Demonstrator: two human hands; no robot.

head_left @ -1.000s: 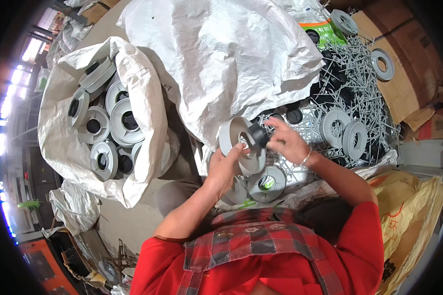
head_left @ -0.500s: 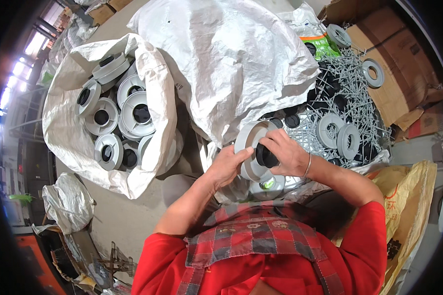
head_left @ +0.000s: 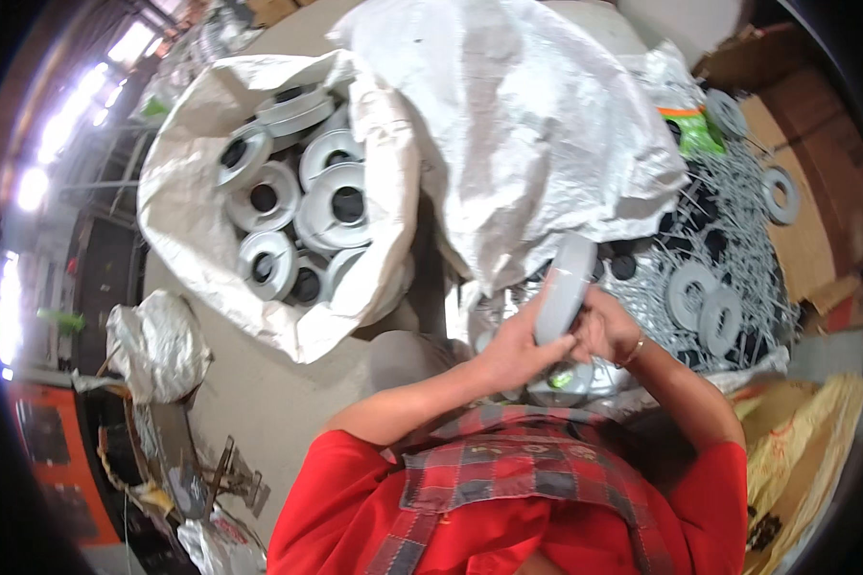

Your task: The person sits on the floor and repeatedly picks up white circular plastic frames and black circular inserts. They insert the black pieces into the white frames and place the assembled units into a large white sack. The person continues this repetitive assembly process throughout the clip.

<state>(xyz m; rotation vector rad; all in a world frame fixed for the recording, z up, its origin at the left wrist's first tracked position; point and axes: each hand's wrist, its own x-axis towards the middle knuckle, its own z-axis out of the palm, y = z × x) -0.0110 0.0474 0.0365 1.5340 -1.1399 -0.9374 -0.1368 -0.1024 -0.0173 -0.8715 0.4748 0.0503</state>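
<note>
A round grey plastic flanged ring (head_left: 568,286) is tipped nearly edge-on in front of me, its rim toward my left. My left hand (head_left: 523,347) grips the lower left of that rim, thumb across its lower end. Against the ring's right side is my right hand (head_left: 608,328), its fingers curled and partly hidden; no black cap shows between them. Under both hands lies another grey ring (head_left: 558,383) with a bit of green in it. Loose black round caps (head_left: 623,266) lie just beyond my right hand.
At left stands an open white woven sack (head_left: 187,192) of grey rings with black centres. A white sheet-like sack (head_left: 537,125) drapes ahead. At right, a heap of grey plastic pins (head_left: 738,206) holds more rings (head_left: 719,321), beside cardboard (head_left: 820,153) and a yellow sack (head_left: 801,460).
The ring has turned from open face toward me to nearly edge-on. The black cap in my right hand is now out of sight. The whole view has shifted, so things appear farther right.
</note>
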